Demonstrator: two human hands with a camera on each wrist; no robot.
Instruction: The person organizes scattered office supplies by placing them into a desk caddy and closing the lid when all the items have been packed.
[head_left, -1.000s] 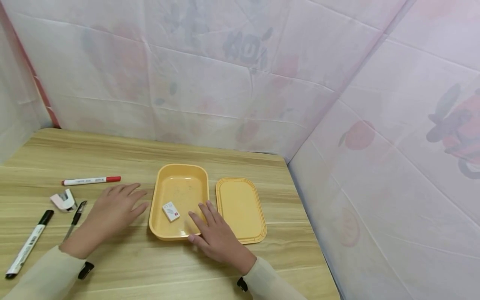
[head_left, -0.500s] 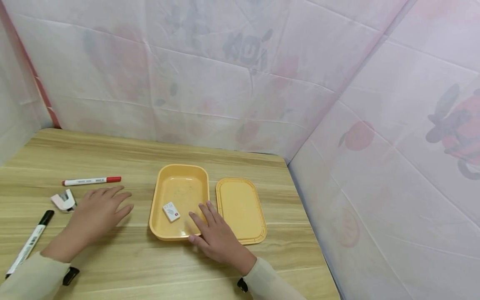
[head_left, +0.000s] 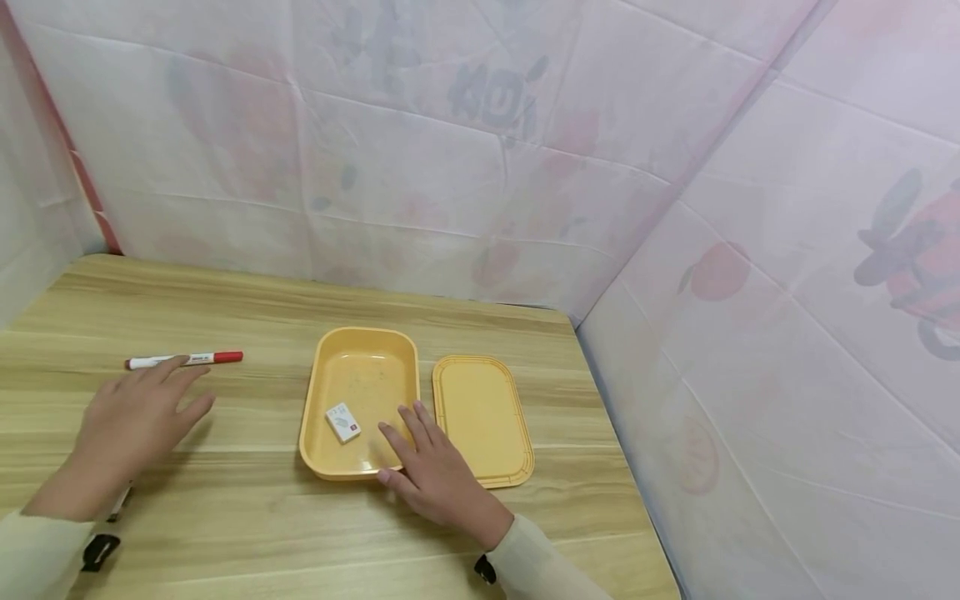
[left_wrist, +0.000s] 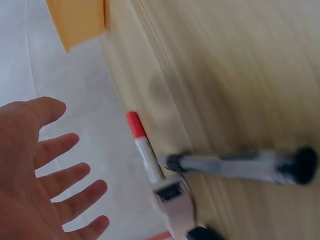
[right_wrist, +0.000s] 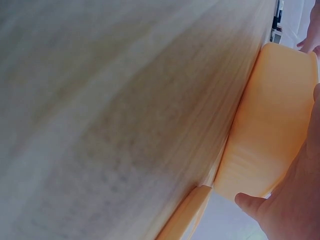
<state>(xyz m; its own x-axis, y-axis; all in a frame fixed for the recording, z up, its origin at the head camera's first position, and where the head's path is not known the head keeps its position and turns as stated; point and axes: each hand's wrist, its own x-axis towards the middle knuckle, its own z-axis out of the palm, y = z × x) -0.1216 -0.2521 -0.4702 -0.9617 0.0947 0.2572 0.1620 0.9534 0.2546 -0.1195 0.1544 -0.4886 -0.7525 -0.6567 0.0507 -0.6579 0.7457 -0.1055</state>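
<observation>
At left | marker (head_left: 201,359) (likely light, stiff) best pinched mid-barrel | left hand (head_left: 135,417) empty | right hand (head_left: 435,479) loosely rested on box (head_left: 365,375)

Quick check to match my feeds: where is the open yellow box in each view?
Head: yellow box below and left of centre.
Left wrist: yellow box cut off at the top left.
Right wrist: yellow box at the right side.
Shared landmark: the wood-grain table.

Plain yellow tray (head_left: 367,375) and lid (head_left: 483,408), red-capped white marker (head_left: 201,358), streaky tan wood-grain tabletop (head_left: 315,533)
</observation>
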